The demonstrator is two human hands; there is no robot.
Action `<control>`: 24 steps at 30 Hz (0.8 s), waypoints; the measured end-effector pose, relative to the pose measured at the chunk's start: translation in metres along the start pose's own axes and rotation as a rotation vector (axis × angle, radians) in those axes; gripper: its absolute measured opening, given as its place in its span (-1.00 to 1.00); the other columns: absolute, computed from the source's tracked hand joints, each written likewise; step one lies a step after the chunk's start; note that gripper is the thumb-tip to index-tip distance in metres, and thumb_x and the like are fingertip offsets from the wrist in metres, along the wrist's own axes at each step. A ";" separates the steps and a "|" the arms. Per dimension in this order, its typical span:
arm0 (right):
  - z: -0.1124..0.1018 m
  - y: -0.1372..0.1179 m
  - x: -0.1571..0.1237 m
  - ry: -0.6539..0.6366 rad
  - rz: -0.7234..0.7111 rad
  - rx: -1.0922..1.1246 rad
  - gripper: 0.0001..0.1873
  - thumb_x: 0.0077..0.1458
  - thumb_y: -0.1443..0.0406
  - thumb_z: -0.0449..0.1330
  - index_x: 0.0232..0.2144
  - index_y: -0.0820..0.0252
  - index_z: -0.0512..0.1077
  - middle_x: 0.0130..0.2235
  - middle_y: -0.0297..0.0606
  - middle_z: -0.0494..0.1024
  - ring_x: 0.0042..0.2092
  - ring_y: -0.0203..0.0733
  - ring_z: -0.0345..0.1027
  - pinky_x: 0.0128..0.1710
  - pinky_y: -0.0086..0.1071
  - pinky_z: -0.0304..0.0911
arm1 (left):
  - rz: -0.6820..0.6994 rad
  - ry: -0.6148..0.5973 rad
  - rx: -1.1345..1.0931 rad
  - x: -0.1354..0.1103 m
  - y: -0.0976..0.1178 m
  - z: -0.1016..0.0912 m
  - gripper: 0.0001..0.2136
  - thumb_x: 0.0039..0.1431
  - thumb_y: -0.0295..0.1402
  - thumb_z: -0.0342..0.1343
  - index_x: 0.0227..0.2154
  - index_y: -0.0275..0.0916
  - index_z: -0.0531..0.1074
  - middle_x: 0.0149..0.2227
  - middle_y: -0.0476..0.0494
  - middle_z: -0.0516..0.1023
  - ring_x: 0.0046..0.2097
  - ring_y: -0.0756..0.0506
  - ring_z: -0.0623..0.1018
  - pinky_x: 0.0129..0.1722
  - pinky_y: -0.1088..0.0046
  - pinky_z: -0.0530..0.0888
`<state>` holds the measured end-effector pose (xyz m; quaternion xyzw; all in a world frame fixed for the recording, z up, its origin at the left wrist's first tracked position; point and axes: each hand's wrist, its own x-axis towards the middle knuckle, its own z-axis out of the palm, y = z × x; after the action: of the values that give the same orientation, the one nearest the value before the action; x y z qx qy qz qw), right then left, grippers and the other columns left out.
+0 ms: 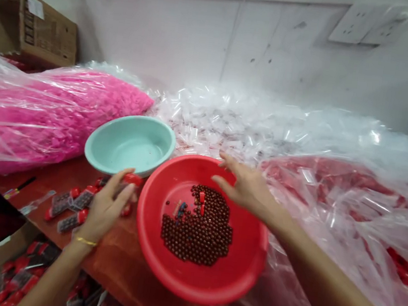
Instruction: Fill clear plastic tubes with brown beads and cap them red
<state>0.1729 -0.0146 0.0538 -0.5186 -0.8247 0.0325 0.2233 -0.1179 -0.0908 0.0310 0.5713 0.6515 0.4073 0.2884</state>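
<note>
My left hand (104, 210), with a yellow band at the wrist, is closed with thumb and fingers round a small container with a red cap (132, 178); its body is mostly hidden by the fingers. Several similar clear containers filled with dark beads (71, 221) lie beside that hand. My right hand (243, 182) hovers over the far right side of a red basin (246, 259), fingers apart and nothing visible in them. Brown round beads (204, 233) cover part of the basin's floor, with a few small red pieces (202, 203) among them.
A pale green basin (129, 146) stands behind the red one. Bags of pink pieces (63, 109), clear plastic pieces (216, 119) and red parts (335, 180) line the wall. A carton (49, 32) sits back left. Below the table edge is a box of filled containers (22, 277).
</note>
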 end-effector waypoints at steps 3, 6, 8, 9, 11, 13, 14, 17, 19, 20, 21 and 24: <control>-0.002 0.056 0.026 -0.118 0.214 -0.244 -0.53 0.14 0.25 0.00 0.08 0.31 0.29 -0.07 0.00 0.50 -0.06 0.05 0.39 -0.10 -0.12 0.29 | -0.039 0.013 0.542 -0.002 -0.050 -0.044 -0.55 0.13 -0.07 -0.10 0.01 -0.16 0.30 -0.47 -0.06 0.51 -0.42 -0.14 0.53 -0.43 0.42 0.42; 0.013 0.098 0.042 -0.324 0.229 -0.374 -0.40 0.05 0.23 0.11 0.12 0.40 0.23 0.00 0.09 0.44 0.00 0.09 0.35 -0.07 -0.16 0.26 | 0.014 -0.073 0.855 -0.002 -0.084 -0.064 -0.61 0.12 -0.13 -0.15 -0.07 -0.16 0.37 -0.34 -0.17 0.57 -0.28 -0.24 0.57 -0.35 0.32 0.46; 0.029 0.113 0.048 -0.378 0.187 -0.372 -0.30 0.01 0.18 0.15 0.15 0.44 0.18 0.05 0.14 0.39 0.03 0.10 0.31 -0.04 -0.19 0.24 | 0.103 -0.092 0.931 -0.001 -0.080 -0.065 -0.61 0.12 -0.15 -0.17 -0.09 -0.16 0.38 -0.16 -0.21 0.55 -0.14 -0.26 0.54 -0.20 0.24 0.47; 0.037 0.117 0.052 -0.387 0.167 -0.355 -0.27 0.00 0.17 0.16 0.17 0.43 0.15 0.08 0.14 0.36 0.05 0.10 0.29 -0.02 -0.20 0.23 | 0.153 -0.082 0.938 0.001 -0.068 -0.061 -0.61 0.13 -0.14 -0.18 -0.09 -0.15 0.37 -0.09 -0.21 0.51 -0.08 -0.25 0.52 -0.14 0.22 0.45; 0.052 0.122 0.058 -0.408 0.137 -0.329 -0.26 0.02 0.18 0.13 0.20 0.39 0.09 0.13 0.13 0.29 0.07 0.10 0.27 0.00 -0.20 0.20 | 0.258 -0.049 0.912 0.010 -0.030 -0.046 -0.60 0.17 -0.11 -0.21 -0.06 -0.13 0.36 -0.02 -0.18 0.47 -0.02 -0.22 0.48 -0.09 0.22 0.43; 0.064 0.125 0.065 -0.421 0.125 -0.300 -0.30 0.08 0.21 0.06 0.23 0.34 0.04 0.16 0.12 0.24 0.08 0.10 0.24 0.02 -0.18 0.17 | 0.394 -0.079 0.874 0.033 0.013 -0.021 -0.57 0.19 -0.10 -0.22 -0.04 -0.17 0.37 -0.08 -0.20 0.50 -0.06 -0.21 0.49 -0.07 0.24 0.40; 0.069 0.127 0.069 -0.425 0.129 -0.286 -0.33 0.11 0.23 0.02 0.24 0.34 0.02 0.17 0.12 0.21 0.09 0.11 0.23 0.02 -0.16 0.16 | 0.453 -0.146 0.866 0.051 0.032 -0.005 -0.58 0.20 -0.11 -0.22 -0.06 -0.19 0.39 -0.11 -0.21 0.51 -0.07 -0.21 0.49 -0.07 0.24 0.40; 0.083 0.134 0.080 -0.423 0.151 -0.258 -0.34 0.12 0.25 -0.01 0.24 0.37 -0.01 0.17 0.15 0.17 0.10 0.13 0.18 0.04 -0.12 0.12 | 0.522 -0.371 0.835 0.117 0.065 0.053 -0.62 0.21 -0.26 -0.18 -0.02 -0.24 0.38 -0.08 -0.22 0.51 -0.05 -0.18 0.49 -0.05 0.27 0.38; 0.090 0.140 0.086 -0.405 0.157 -0.254 -0.28 0.08 0.23 0.04 0.24 0.38 -0.03 0.16 0.16 0.17 0.11 0.15 0.15 0.05 -0.11 0.12 | 0.470 -0.494 0.858 0.161 0.070 0.093 -0.63 0.17 -0.38 -0.12 0.02 -0.29 0.36 -0.09 -0.22 0.52 -0.04 -0.15 0.49 -0.03 0.32 0.38; 0.093 0.143 0.088 -0.393 0.154 -0.258 -0.24 0.05 0.22 0.08 0.24 0.39 -0.04 0.15 0.17 0.17 0.12 0.16 0.13 0.05 -0.10 0.11 | 0.428 -0.536 0.898 0.178 0.069 0.111 -0.63 0.13 -0.43 -0.07 0.00 -0.31 0.38 -0.09 -0.22 0.52 -0.03 -0.15 0.49 -0.02 0.34 0.37; 0.096 0.146 0.091 -0.385 0.148 -0.264 -0.20 0.03 0.20 0.11 0.24 0.39 -0.05 0.15 0.17 0.17 0.13 0.18 0.11 0.05 -0.08 0.11 | 0.414 -0.565 0.939 0.193 0.068 0.127 -0.61 0.08 -0.44 -0.03 0.00 -0.34 0.38 -0.09 -0.21 0.52 -0.01 -0.15 0.48 -0.01 0.35 0.35; 0.106 0.153 0.098 -0.393 0.122 -0.261 -0.20 0.02 0.15 0.14 0.23 0.35 -0.01 0.13 0.15 0.21 0.12 0.21 0.11 0.04 -0.01 0.08 | 0.397 -0.713 1.038 0.214 0.065 0.163 -0.53 0.08 -0.34 -0.13 -0.03 -0.60 0.33 -0.16 -0.14 0.51 -0.05 -0.20 0.48 -0.10 0.32 0.37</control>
<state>0.2234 0.1596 -0.0523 -0.5755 -0.8167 0.0393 -0.0128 0.0140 0.1531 0.0246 0.8454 0.5100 -0.1285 0.0930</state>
